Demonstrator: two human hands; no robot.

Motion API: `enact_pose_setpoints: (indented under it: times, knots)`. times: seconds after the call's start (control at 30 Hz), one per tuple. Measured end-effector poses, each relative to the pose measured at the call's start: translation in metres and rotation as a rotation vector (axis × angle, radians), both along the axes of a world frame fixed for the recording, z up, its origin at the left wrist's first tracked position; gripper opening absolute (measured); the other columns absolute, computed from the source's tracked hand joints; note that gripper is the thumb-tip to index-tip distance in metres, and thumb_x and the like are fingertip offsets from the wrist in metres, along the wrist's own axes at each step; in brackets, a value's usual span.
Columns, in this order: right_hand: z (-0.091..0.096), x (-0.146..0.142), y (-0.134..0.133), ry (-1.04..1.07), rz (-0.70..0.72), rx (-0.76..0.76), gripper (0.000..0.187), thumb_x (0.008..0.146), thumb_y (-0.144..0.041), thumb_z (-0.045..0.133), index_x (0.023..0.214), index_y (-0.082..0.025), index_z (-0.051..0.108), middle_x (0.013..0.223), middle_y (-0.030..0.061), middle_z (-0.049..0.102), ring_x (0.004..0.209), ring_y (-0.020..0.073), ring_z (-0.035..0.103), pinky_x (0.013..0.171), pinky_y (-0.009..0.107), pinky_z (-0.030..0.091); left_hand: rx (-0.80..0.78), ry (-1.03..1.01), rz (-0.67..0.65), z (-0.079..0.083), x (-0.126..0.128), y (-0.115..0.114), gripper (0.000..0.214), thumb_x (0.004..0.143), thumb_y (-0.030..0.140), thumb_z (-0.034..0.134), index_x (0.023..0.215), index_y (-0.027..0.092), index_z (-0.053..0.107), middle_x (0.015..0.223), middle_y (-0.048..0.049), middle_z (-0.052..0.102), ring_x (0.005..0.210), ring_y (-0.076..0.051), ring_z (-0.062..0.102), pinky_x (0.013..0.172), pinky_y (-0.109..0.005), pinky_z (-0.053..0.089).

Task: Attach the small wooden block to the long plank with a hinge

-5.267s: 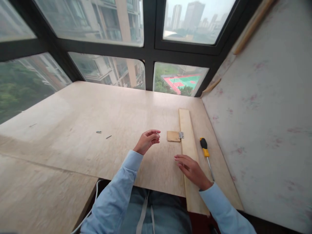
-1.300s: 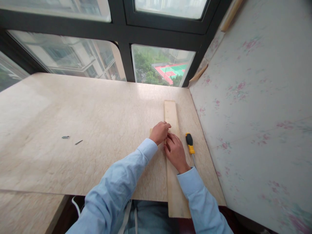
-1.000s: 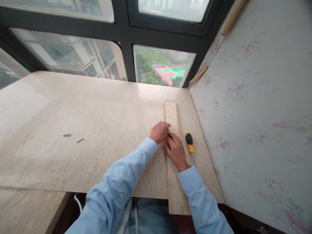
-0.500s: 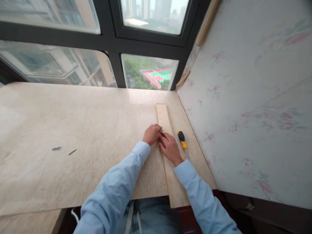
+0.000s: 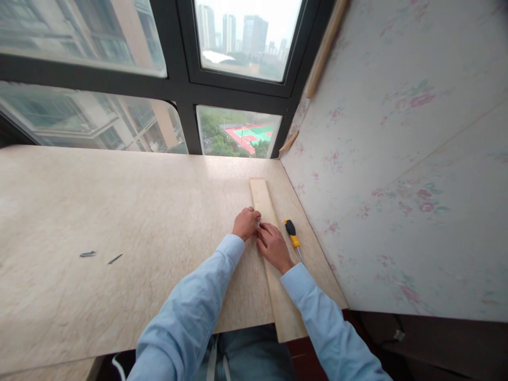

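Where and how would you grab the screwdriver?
Likely by the thick handle, from above and the left, where the right hand is. The screwdriver lies flat, slim shaft toward the person, and the wall rises to its right.

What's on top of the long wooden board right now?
The right hand is over the board, with the left hand at its left edge. A small piece of metal shows between them. Whatever lies directly beneath the hands is covered.
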State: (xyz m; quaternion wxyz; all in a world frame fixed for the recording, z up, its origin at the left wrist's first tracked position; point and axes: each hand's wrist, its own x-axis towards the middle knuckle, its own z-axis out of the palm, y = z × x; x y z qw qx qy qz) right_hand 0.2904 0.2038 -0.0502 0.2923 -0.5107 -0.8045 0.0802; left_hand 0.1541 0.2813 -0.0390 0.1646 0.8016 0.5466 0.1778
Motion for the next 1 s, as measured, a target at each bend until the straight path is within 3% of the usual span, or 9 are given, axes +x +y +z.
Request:
enact_pose_setpoints:
  times: [0.17,0.33,0.53,0.73,0.8,1.0]
  knots:
    - [-0.001,0.000,0.000,-0.009,-0.006,0.008,0.036,0.085,-0.015,0.053,0.120,-0.015,0.062,0.124,0.0127,0.060,0.120,0.0241,0.050,0.107,0.042,0.040,-0.015,0.007,-0.064,0.001,-0.003,0.002,0.019,0.083,0.019,0.058,0.097,0.019,0.071,0.099,-0.0094,0.061,0.092,-0.019,0.059,0.077,-0.028,0.046]
    - [-0.003,0.000,0.000,-0.011,-0.002,0.020,0.035,0.084,-0.014,0.054,0.118,-0.013,0.063,0.123,0.0133,0.060,0.119,0.0240,0.050,0.106,0.042,0.040,0.018,-0.049,-0.040,-0.005,-0.006,0.001,0.034,0.090,0.014,0.045,0.118,0.014,0.064,0.107,-0.0110,0.064,0.099,-0.020,0.058,0.088,-0.029,0.046]
    - [-0.006,0.004,0.004,0.126,0.016,-0.002,0.029,0.087,-0.020,0.054,0.114,-0.017,0.065,0.121,0.0121,0.064,0.117,0.0229,0.054,0.105,0.044,0.041,0.079,-0.101,-0.009,-0.014,-0.022,-0.023,0.026,0.091,0.019,0.048,0.111,0.017,0.065,0.111,-0.0086,0.065,0.102,-0.020,0.058,0.092,-0.031,0.044]
    - [0.001,0.012,0.030,0.314,-0.072,-0.185,0.032,0.089,-0.029,0.053,0.116,-0.016,0.065,0.111,0.0115,0.069,0.100,0.0201,0.065,0.091,0.037,0.051,0.131,-0.088,-0.044,-0.023,-0.032,-0.047,0.032,0.094,0.031,0.050,0.124,0.025,0.059,0.131,-0.0070,0.057,0.121,-0.021,0.049,0.099,-0.037,0.038]
    - [0.008,0.012,0.044,0.257,-0.045,-0.211,0.033,0.090,-0.025,0.051,0.119,-0.015,0.063,0.114,0.0120,0.067,0.095,0.0180,0.066,0.087,0.034,0.052,0.156,-0.073,-0.045,-0.025,-0.031,-0.051,0.034,0.095,0.033,0.049,0.126,0.025,0.057,0.133,-0.0073,0.055,0.124,-0.022,0.047,0.100,-0.038,0.037]
    - [0.034,0.009,0.078,-0.334,0.032,-0.246,0.027,0.094,-0.014,0.046,0.108,-0.016,0.069,0.108,0.0088,0.067,0.104,0.0147,0.061,0.093,0.025,0.045,0.187,-0.059,-0.034,-0.028,-0.030,-0.053,0.032,0.095,0.033,0.046,0.124,0.023,0.058,0.133,-0.0083,0.055,0.125,-0.023,0.045,0.099,-0.039,0.036]
